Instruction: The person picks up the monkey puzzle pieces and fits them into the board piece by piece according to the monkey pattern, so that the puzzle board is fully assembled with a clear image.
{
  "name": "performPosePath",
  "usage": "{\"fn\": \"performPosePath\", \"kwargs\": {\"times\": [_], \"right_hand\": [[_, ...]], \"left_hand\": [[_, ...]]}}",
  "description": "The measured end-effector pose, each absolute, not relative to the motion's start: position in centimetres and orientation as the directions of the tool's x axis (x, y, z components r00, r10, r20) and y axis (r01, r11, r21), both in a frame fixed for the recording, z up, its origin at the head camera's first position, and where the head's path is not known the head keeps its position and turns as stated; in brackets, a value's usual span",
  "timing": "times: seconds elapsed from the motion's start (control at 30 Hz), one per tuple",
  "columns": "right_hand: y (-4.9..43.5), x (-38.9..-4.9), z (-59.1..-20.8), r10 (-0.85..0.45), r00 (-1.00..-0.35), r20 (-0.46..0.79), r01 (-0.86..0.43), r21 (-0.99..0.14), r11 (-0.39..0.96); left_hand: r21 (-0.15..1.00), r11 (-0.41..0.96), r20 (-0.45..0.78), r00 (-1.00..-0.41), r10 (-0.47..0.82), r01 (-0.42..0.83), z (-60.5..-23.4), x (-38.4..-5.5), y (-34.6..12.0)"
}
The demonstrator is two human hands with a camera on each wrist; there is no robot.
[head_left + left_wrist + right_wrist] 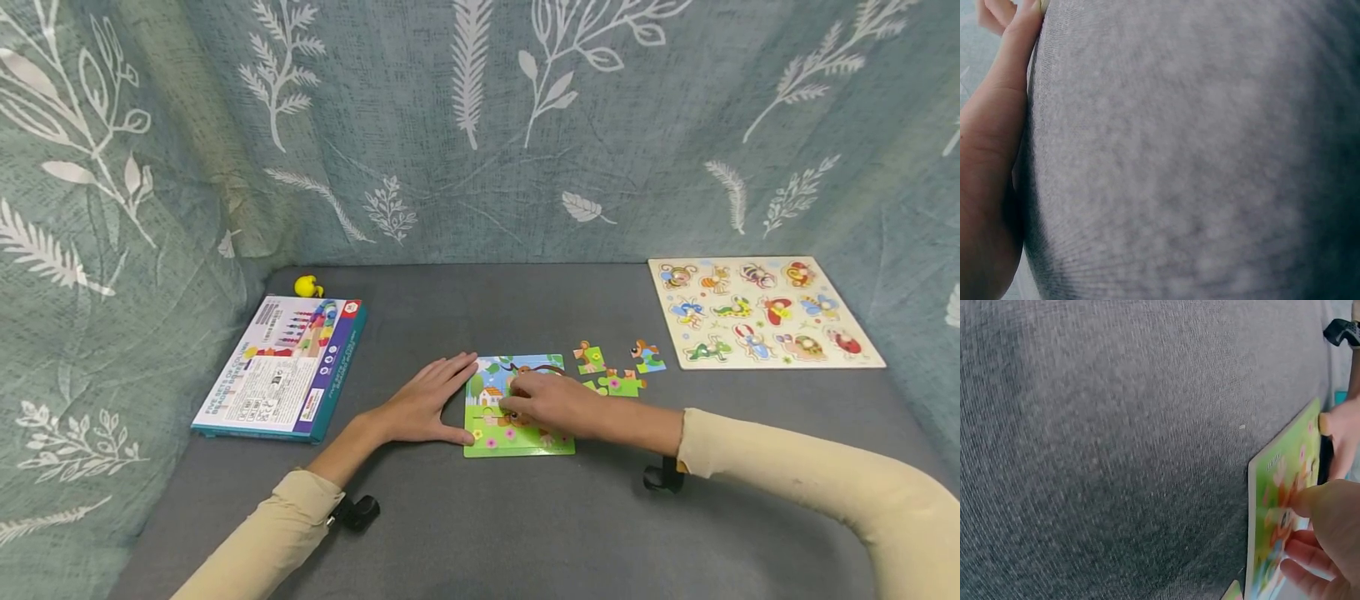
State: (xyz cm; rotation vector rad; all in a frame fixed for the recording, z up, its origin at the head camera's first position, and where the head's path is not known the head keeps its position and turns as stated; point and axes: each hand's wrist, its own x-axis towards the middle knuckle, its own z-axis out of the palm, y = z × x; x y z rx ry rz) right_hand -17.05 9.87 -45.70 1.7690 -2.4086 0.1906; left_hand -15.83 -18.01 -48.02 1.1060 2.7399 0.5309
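Note:
A jigsaw puzzle board [525, 447] with a bright picture of a house, flowers and an animal lies flat on the grey table. My left hand [423, 404] rests along its left side, fingers stretched out and thumb at the lower left corner. Over the middle of the board, my right hand [551, 404] has its thumb and bent fingers on a puzzle piece [1285, 517] printed with the animal's eye. The hand hides part of the picture. Just right of the board lie several loose pieces, among them a brown-and-green piece [592, 358] and a blue-edged piece [648, 358].
At the left lies a boxed bead set [277, 367], with a small yellow toy [307, 287] behind it. A wooden insect puzzle board [768, 312] lies at the back right. A patterned curtain [480, 192] hangs behind the table.

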Motion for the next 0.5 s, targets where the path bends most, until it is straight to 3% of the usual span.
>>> {"fn": "performPosePath", "kwargs": {"times": [0.2,0.37,0.5], "right_hand": [[9.9,-16.7,-45.5,-0.940,-0.296,0.168,-0.953,0.015,0.303],[11.0,-16.7,-45.0,-0.939,-0.317,0.132,-0.948,-0.078,0.309],[13.1,-17.0,-44.9,-0.912,-0.386,0.140,-0.919,-0.143,0.367]], "left_hand": [[0.361,0.666,0.019,-0.719,0.695,0.653,-47.9,-15.8,-18.1],[0.357,0.671,0.006,-0.720,0.694,0.649,-47.9,-15.7,-18.0],[0.358,0.675,0.000,-0.723,0.691,0.645,-47.8,-15.7,-17.9]]}}
